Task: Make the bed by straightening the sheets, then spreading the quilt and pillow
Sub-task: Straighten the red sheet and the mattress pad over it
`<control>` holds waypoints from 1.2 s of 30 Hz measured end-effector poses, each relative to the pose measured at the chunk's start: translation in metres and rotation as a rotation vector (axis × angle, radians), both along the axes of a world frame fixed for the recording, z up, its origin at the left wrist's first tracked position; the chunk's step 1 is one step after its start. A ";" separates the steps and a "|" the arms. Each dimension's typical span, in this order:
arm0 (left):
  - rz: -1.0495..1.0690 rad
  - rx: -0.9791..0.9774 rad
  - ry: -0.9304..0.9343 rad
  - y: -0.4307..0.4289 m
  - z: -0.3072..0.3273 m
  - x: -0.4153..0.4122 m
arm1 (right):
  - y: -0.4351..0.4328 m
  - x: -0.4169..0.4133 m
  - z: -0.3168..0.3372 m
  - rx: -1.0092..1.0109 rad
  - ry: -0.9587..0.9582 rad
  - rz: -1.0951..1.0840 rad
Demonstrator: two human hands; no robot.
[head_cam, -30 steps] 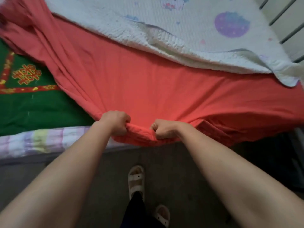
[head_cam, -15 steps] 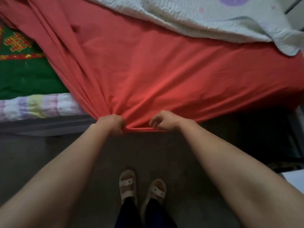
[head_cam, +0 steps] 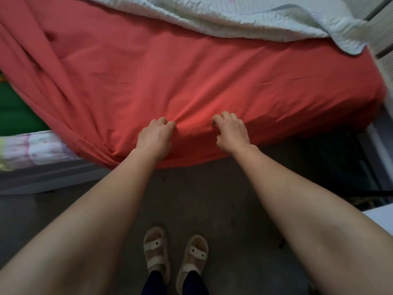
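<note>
fingers [head_cam: 167, 124] of the left hand [head_cam: 154, 138] are curled, tips dug into the sheet [head_cam: 191, 75] and bunching a small ridge of cloth between the two hands. right hand [head_cam: 230, 130] likewise: fingers bent, tips pressed into the red cloth, thumb tucked low. whether either hand has a real pinch of cloth or only presses on it, i cannot tell from this angle.

nearest to me, two feet in pale sandals [head_cam: 176, 258] on a grey floor [head_cam: 202, 188], dark trouser legs above them. both bare forearms run up from the bottom corners and meet the bed edge.

sheet hangs over the near edge of the bed, its hem just behind the wrists. creases fan out from the ridge between the hands. long folds run down the left part of the sheet toward the lower left.

left of the sheet, a striped pastel mattress [head_cam: 34, 150] edge shows bare, and a green cloth [head_cam: 19, 111] lies above it.

farther back, a white quilt [head_cam: 244, 15] lies rumpled along the far side, on top of the sheet, one corner drooping toward the right end of the bed. pale slats [head_cam: 380, 24] stand beyond that corner.
</note>
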State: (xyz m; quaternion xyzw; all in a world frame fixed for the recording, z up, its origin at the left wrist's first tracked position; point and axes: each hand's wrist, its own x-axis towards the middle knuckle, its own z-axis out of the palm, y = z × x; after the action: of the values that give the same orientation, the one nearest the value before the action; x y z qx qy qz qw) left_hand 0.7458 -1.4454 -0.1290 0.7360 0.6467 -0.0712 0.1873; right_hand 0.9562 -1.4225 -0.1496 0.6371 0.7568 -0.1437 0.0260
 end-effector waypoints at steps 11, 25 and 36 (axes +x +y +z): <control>-0.029 0.162 -0.007 0.005 -0.029 0.014 | 0.010 0.009 -0.029 0.208 0.041 0.131; -0.097 -0.014 0.001 -0.002 -0.010 0.004 | 0.008 0.010 0.000 -0.003 -0.086 0.297; -0.070 -0.034 0.020 0.000 0.010 -0.021 | -0.015 0.051 0.020 0.000 -0.005 -0.242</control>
State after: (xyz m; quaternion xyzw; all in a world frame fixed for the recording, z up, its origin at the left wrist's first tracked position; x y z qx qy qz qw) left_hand 0.7244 -1.4453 -0.1191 0.7540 0.6213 -0.0959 0.1906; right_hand 1.0074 -1.4371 -0.1295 0.7241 0.6743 -0.1443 0.0103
